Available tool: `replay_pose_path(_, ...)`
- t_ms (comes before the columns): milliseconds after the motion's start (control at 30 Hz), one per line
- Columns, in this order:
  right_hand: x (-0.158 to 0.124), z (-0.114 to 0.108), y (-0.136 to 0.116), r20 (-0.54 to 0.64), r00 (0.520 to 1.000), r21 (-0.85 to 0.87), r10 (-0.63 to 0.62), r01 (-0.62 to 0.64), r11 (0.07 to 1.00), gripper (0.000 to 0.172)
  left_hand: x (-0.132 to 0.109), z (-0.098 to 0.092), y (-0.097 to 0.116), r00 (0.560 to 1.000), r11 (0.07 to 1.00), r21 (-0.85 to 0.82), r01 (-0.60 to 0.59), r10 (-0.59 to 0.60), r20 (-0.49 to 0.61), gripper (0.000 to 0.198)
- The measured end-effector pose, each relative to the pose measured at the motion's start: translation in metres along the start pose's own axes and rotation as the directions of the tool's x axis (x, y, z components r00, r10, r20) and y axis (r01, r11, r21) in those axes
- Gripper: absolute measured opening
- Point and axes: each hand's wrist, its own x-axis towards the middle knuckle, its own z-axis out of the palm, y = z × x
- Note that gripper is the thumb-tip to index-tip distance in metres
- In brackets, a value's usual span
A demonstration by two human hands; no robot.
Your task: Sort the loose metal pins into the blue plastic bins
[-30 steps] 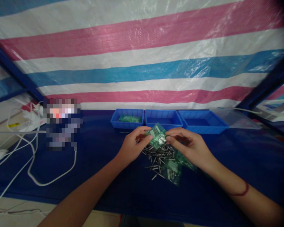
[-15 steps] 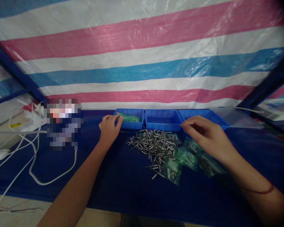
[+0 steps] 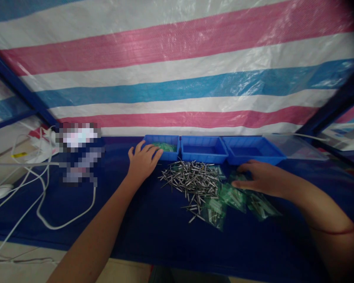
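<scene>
My left hand point(image 3: 144, 162) is at the front left corner of the left blue bin point(image 3: 179, 148), fingers spread and holding nothing. Inside that bin lie green plastic packets point(image 3: 165, 147). Over on the right, my right hand point(image 3: 261, 179) hovers low above small clear-green bags, its thumb and fingers apart with nothing visible between them. One green bag point(image 3: 234, 196) lies just below the thumb; another bag point(image 3: 261, 206) is partly covered by the hand. Between my hands spreads a loose pile of thin metal pins point(image 3: 191, 179). A further bag point(image 3: 214, 212) of such pins lies at its front.
Two more blue bins, the middle bin point(image 3: 204, 157) and the right bin point(image 3: 253, 157), stand in line behind the pile. A clear plastic sheet point(image 3: 297, 147) lies at right. White cables point(image 3: 44, 196) loop over the left of the dark blue table point(image 3: 153, 239). Striped sheeting point(image 3: 177, 90) rises behind.
My right hand has come down from the right bins towards the green bags, its thumb and fingers parting. My left hand has shifted slightly right and down, its fingers spreading away from the packets.
</scene>
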Motion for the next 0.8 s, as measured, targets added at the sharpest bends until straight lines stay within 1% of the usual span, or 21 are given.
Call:
replay_pose_path(100, 0.0, 0.001, 0.0, -0.023, 0.998, 0.016, -0.054, 0.055, 0.998, 0.035, -0.002, -0.002, 0.003, 0.999, 1.0, -0.01, 0.013, -0.014, -0.03, 0.029)
replay_pose_path(200, 0.0, -0.002, -0.001, -0.08, 0.993, 0.104, -0.082, 0.09, 0.99, 0.027, -0.004, -0.007, 0.008, 0.995, 1.0, -0.021, -0.022, 0.02, -0.094, 0.031)
replay_pose_path(333, -0.003, -0.015, -0.007, -0.107, 0.992, 0.279, -0.069, 0.097, 0.955, 0.023, -0.009, -0.015, 0.024, 0.979, 0.984, -0.102, -0.144, 0.127, -0.157, 0.028)
replay_pose_path(400, -0.003, -0.021, -0.016, -0.193, 0.98, 0.376, -0.038, 0.11, 0.92, 0.024, -0.013, -0.019, 0.037, 0.967, 0.953, -0.192, -0.236, 0.21, -0.147, 0.026)
replay_pose_path(467, -0.003, -0.023, -0.029, -0.311, 0.95, 0.487, 0.016, 0.145, 0.861, 0.028, -0.02, -0.023, 0.053, 0.95, 0.896, -0.318, -0.31, 0.299, -0.085, 0.024)
replay_pose_path(500, -0.003, -0.022, -0.037, -0.351, 0.936, 0.546, 0.039, 0.17, 0.82, 0.03, -0.024, -0.024, 0.061, 0.939, 0.86, -0.392, -0.328, 0.341, -0.037, 0.025)
replay_pose_path(533, -0.003, -0.02, -0.046, -0.362, 0.931, 0.606, 0.055, 0.19, 0.773, 0.032, -0.028, -0.025, 0.069, 0.934, 0.828, -0.461, -0.32, 0.358, -0.005, 0.028)
replay_pose_path(600, -0.004, -0.012, -0.063, -0.326, 0.944, 0.701, 0.047, 0.208, 0.682, 0.033, -0.035, -0.024, 0.082, 0.933, 0.777, -0.573, -0.262, 0.356, 0.055, 0.032)
replay_pose_path(667, -0.005, -0.003, -0.077, -0.29, 0.957, 0.755, 0.017, 0.218, 0.618, 0.031, -0.039, -0.022, 0.089, 0.925, 0.765, -0.616, -0.187, 0.349, 0.153, 0.025)
replay_pose_path(733, -0.005, 0.003, -0.086, -0.257, 0.967, 0.798, -0.009, 0.217, 0.562, 0.03, -0.04, -0.019, 0.089, 0.915, 0.773, -0.624, -0.113, 0.326, 0.238, 0.02)
replay_pose_path(800, -0.004, 0.006, -0.089, -0.219, 0.975, 0.839, -0.028, 0.203, 0.504, 0.031, -0.038, -0.016, 0.086, 0.916, 0.773, -0.633, -0.043, 0.284, 0.285, 0.022)
